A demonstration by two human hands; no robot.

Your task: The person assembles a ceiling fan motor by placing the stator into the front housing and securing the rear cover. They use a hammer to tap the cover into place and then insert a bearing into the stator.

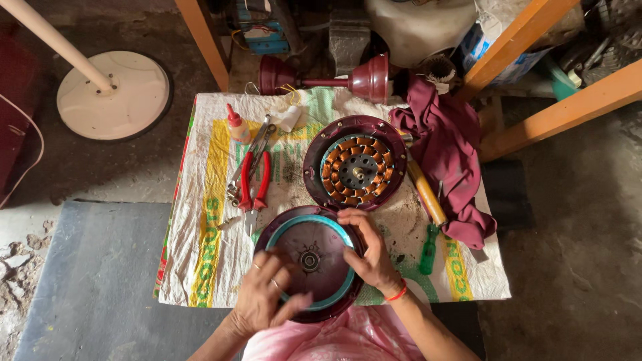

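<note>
Both hands are gripping the maroon motor cover (311,262) on the sack-covered table (200,267): left hand (264,294) clasping its near rim, right hand (368,251) curling over its right edge; copper windings (356,168) are sitting inside the other housing (314,144) beyond

Red-handled pliers (254,184) are crowding you just left of your grip; the maroon copper-wound motor housing (355,163) is blocking ahead; bare woven sacking (408,230) is lying open rightward.
</note>
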